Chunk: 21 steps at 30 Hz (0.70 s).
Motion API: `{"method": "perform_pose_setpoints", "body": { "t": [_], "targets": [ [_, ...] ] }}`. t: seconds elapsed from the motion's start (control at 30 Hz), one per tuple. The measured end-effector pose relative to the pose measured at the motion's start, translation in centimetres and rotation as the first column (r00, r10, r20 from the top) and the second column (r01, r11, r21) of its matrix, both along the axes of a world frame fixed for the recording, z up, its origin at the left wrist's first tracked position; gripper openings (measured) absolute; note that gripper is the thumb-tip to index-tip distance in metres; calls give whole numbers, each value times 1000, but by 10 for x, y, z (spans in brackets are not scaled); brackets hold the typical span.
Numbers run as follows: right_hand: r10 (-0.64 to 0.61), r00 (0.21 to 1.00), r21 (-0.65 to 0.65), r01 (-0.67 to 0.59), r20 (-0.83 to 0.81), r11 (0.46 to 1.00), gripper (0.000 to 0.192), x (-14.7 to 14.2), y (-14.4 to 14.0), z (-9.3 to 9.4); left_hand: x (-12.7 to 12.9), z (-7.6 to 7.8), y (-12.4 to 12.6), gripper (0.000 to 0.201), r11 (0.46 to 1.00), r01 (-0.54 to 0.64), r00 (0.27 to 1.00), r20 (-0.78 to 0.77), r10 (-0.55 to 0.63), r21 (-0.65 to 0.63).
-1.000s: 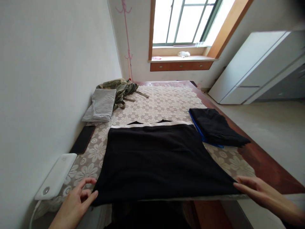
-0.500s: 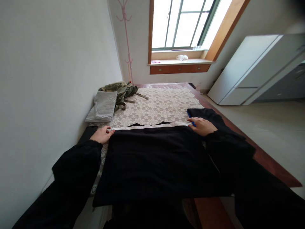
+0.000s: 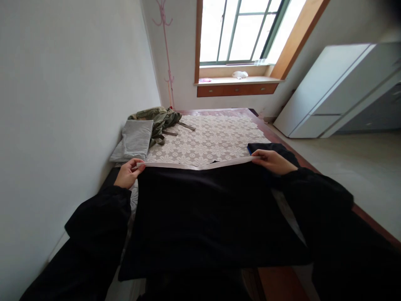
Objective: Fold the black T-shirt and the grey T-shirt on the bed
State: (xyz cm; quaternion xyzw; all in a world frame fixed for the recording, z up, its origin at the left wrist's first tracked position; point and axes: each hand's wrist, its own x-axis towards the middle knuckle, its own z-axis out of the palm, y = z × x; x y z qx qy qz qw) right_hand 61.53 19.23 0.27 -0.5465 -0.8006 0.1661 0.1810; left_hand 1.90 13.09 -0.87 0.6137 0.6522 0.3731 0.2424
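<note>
A black garment (image 3: 203,213) with a white band (image 3: 194,165) along its far edge lies spread on a table covered by a floral lace cloth (image 3: 213,136). My left hand (image 3: 129,173) pinches the band's left end and my right hand (image 3: 273,161) pinches its right end. The far edge is lifted off the cloth and sags a little in the middle. Both my arms are in black sleeves and cover the garment's sides.
A folded grey cloth (image 3: 134,139) and an olive-green garment (image 3: 159,118) lie at the far left by the wall. A folded dark garment (image 3: 266,147) sits behind my right hand. The wooden table edge (image 3: 372,221) runs along the right; a white cabinet (image 3: 335,92) stands beyond.
Both hands left the garment's near corners and reached to its far edge. They have now gripped the white band's ends and raised it off the cloth.
</note>
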Motion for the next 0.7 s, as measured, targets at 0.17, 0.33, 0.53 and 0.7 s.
{"method": "perform_pose_setpoints", "body": {
  "t": [0.17,0.33,0.53,0.7],
  "targets": [
    [-169,965,75,157,198,985,21,-14,14,-7,3,-9,22,36,998,-50,963,-267,39,-37],
    [-225,923,137,190,312,972,26,-35,10,-15,16,-14,29,38,995,-67,889,-457,24,-80],
    [-235,952,267,179,194,947,35,-15,-67,-5,3,10,-45,64,985,-137,897,-434,79,-103],
    [-377,920,-95,387,105,917,46,19,-192,-20,-8,9,-161,54,925,-116,947,-320,-7,-363]
  ]
}}
